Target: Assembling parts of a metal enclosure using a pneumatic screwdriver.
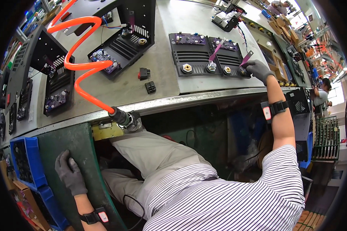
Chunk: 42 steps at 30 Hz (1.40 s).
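Observation:
My right hand (259, 71), in a grey glove, reaches to the right end of the right black slotted panel (229, 56). Its fingers are closed beside the silver fitting there, below an upright purple strip (247, 57); what they pinch is hidden. Against it on the left lies a matching black panel (192, 57). Both carry purple circuit boards along the far edge and a brass nut (186, 68) near the front. My left hand (70, 174), also gloved, rests with fingers apart and nothing in it on a green surface (86, 146).
An orange coiled hose (85, 65) hangs down to a dark tool end (124, 120) at the table edge. Black housings (121, 50) with boards stand at left. Small black connectors (150, 87) lie mid-table. Blue bins (30, 161) sit left; a person (320, 94) works far right.

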### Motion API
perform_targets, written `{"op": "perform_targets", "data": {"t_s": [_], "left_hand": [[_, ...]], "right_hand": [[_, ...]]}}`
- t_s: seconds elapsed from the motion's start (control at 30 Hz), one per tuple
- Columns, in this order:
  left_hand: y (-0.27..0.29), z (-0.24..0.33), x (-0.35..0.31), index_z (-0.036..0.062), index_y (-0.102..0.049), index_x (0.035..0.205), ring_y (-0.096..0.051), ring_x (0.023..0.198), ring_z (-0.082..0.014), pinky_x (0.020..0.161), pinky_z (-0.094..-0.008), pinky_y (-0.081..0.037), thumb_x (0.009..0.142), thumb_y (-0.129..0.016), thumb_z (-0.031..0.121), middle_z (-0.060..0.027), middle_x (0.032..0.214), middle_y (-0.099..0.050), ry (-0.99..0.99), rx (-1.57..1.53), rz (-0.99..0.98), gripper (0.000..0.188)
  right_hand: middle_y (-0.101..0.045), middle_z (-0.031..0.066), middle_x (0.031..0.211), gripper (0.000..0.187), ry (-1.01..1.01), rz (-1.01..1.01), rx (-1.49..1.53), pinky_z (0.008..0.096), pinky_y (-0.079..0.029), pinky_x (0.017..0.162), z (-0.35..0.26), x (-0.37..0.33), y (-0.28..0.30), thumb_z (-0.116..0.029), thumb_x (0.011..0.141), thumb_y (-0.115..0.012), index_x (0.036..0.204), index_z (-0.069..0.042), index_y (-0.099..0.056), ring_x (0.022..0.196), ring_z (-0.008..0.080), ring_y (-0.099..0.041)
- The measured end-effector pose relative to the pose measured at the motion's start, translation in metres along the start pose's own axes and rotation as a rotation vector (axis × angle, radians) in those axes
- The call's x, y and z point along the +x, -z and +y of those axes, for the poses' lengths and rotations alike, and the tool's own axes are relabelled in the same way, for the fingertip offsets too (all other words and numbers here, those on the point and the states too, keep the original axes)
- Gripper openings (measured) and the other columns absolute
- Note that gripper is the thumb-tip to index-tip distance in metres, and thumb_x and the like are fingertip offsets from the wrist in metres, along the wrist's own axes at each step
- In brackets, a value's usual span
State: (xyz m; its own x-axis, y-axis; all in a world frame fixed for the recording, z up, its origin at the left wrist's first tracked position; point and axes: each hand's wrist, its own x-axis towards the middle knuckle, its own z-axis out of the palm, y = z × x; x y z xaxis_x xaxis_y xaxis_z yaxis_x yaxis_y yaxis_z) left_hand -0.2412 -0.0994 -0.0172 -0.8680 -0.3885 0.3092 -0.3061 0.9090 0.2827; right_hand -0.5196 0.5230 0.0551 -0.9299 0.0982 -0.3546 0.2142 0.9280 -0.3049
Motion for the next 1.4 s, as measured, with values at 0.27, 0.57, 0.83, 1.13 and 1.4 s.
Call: {"op": "perform_targets", "data": {"t_s": [0.27,0.57,0.83,1.13,1.4], "left_hand": [[0.001,0.001,0.001,0.0048,-0.060,0.106,-0.049,0.109,-0.0304,0.096,-0.0385,-0.039,0.083,-0.052,0.008,-0.0145,0.114,-0.054,0.018,-0.034,-0.017,0.025],[0.000,0.000,0.000,0.0047,-0.061,0.104,-0.049,0.110,-0.0295,0.096,-0.0378,-0.039,0.082,-0.052,0.008,-0.0145,0.114,-0.054,0.023,-0.047,-0.003,0.024],[0.000,-0.002,0.000,0.0048,-0.062,0.104,-0.049,0.110,-0.0299,0.096,-0.0382,-0.039,0.082,-0.053,0.008,-0.0148,0.114,-0.054,0.011,-0.088,-0.009,0.023],[0.002,-0.002,0.001,0.0044,-0.061,0.103,-0.049,0.110,-0.0303,0.096,-0.0387,-0.039,0.082,-0.053,0.007,-0.0151,0.113,-0.054,0.004,-0.079,-0.003,0.024],[-0.002,-0.004,0.005,0.0043,-0.060,0.105,-0.048,0.111,-0.0301,0.097,-0.0380,-0.037,0.082,-0.053,0.007,-0.0149,0.114,-0.053,-0.003,-0.150,-0.054,0.024]], "right_hand": [[-0.068,0.0110,0.079,0.021,-0.060,0.142,-0.039,0.0301,-0.048,0.071,-0.009,-0.006,0.002,-0.013,0.074,-0.062,0.091,-0.004,-0.071,0.074,0.0184,-0.062],[-0.067,0.0154,0.081,0.030,0.148,0.188,-0.144,0.0339,-0.049,0.071,-0.008,-0.010,0.004,-0.032,0.073,-0.066,0.085,-0.005,-0.071,0.075,0.0248,-0.064],[-0.065,0.0152,0.071,0.038,0.020,0.215,-0.244,0.0347,-0.048,0.065,0.005,-0.001,0.001,-0.039,0.074,-0.065,0.081,-0.003,-0.069,0.069,0.0240,-0.064],[-0.066,0.0173,0.089,0.039,-0.030,0.174,-0.346,0.0377,-0.048,0.073,-0.010,-0.011,-0.003,-0.042,0.072,-0.065,0.089,-0.007,-0.070,0.079,0.0304,-0.063],[-0.067,0.0158,0.080,0.040,-0.057,0.272,-0.320,0.0379,-0.048,0.073,0.014,-0.010,-0.009,-0.046,0.071,-0.065,0.082,-0.008,-0.071,0.078,0.0300,-0.064]]}}
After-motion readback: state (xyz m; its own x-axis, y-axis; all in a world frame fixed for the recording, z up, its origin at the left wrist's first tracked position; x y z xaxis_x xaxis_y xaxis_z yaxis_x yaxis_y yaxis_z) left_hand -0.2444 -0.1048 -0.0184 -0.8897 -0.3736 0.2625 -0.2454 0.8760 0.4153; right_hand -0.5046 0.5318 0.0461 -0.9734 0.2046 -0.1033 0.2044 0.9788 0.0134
